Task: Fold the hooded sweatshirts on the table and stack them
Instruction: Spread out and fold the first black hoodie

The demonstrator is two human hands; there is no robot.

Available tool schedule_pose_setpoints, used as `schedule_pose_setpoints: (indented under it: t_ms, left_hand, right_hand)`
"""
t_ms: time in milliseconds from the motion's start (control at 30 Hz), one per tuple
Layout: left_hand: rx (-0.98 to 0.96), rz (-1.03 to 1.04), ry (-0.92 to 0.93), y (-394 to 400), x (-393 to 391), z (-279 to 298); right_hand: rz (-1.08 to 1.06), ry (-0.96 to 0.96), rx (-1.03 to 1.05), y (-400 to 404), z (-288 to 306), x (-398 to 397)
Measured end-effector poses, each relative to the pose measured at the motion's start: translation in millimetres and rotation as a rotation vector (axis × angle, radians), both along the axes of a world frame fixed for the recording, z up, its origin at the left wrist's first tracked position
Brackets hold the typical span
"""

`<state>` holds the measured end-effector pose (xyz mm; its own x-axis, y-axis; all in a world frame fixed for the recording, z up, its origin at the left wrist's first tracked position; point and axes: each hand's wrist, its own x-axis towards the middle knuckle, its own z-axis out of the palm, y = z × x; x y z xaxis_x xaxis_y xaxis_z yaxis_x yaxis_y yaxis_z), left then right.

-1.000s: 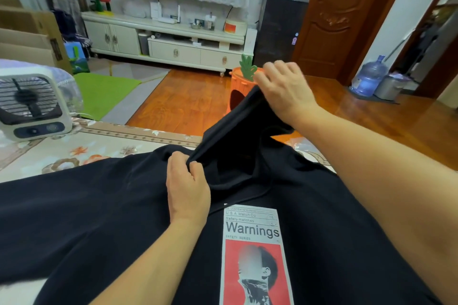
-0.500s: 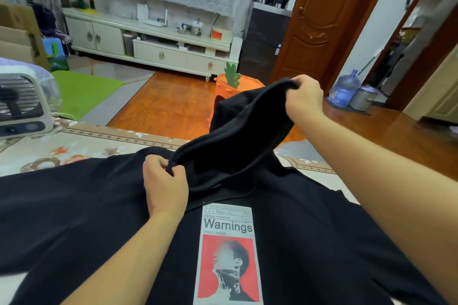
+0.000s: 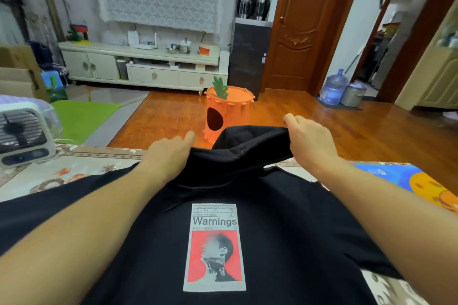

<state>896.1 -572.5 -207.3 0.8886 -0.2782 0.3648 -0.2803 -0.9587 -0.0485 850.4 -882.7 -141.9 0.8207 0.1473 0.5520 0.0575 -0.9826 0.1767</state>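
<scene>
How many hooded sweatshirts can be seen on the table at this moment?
1: a black hooded sweatshirt lies spread on the table, its hood held by the left hand and right hand. Others may be out of view.

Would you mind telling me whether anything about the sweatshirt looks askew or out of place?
The black hooded sweatshirt lies flat, print up, but its hood is bunched and raised between the left hand and right hand.

A black hooded sweatshirt (image 3: 285, 230) is lying spread across the desk (image 3: 74, 171), its "Warnings" print (image 3: 214, 246) facing up. The right hand (image 3: 311, 142) is gripping the hood (image 3: 247, 146), holding it raised above the floral cloth. The left hand (image 3: 171, 153) is resting at the hood's left edge; whether it is pinching fabric is unclear. A white fan (image 3: 21, 135) is standing at the desk's left.
</scene>
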Motion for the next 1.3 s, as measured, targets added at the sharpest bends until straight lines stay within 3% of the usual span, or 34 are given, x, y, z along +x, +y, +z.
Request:
schedule_pose_setpoints:
  t_ms: [67, 167, 233, 267, 333, 400, 433, 500, 667, 800, 867, 933, 1000, 1067, 1167, 1300]
  left_hand:
    - [-0.386, 0.119, -0.030, -6, -12, 22]
    - [-1.102, 0.357, 0.105, -12, -29, 49]
    - [-1.289, 0.399, 0.116, -4, -45, 42]
    - [-1.284, 0.412, 0.139, 3, -59, 33]
    - [-1.065, 0.486, 0.289, 23, -88, 0]
    - [-0.612, 0.566, 0.476, 47, -113, -36]
    - [-0.371, 0.574, 0.482, 55, -123, -50]
    - [-0.061, 0.481, 0.287, 66, -135, -65]
    - [0.314, -0.060, -0.021, 44, -123, -60]
    - [0.178, -0.073, -0.083, 37, -128, -28]
    - [0.207, -0.188, -0.056, 50, -139, -32]
    - [0.289, -0.295, 0.033, 63, -155, -47]
    - [0.242, -0.234, 0.153, 66, -164, -54]
    - [0.041, -0.202, 0.141, 58, -155, -46]
    - [-0.333, -0.146, 0.145, 31, -119, -34]
    - [-0.579, -0.010, 0.358, -1, -63, -40]
  right_hand:
    - [0.059, -0.047, -0.012, -5, -2, 1]
    - [0.173, -0.145, 0.033, 1, -16, -1]
    - [0.278, -0.183, -0.022, 4, -34, -10]
    - [0.331, -0.177, -0.063, 2, -45, -17]
    - [0.392, -0.076, -0.123, -8, -70, -34]
    - [0.357, 0.095, -0.222, -18, -101, -53]
    - [0.315, 0.188, -0.267, -21, -114, -61]
    - [0.240, 0.309, -0.290, -18, -127, -71]
    - [0.286, 0.310, -0.270, 23, -118, -74]
    - [0.262, 0.175, -0.201, 31, -101, -79]
    - [0.286, 0.168, -0.192, 21, -103, -90]
    - [0.419, 0.290, -0.247, 5, -115, -105]
    - [0.504, 0.466, -0.198, -7, -116, -116]
    - [0.503, 0.462, 0.001, -8, -108, -110]
    - [0.273, 0.383, 0.457, 10, -92, -77]
    - [0.087, 0.518, 0.699, 34, -87, -30]
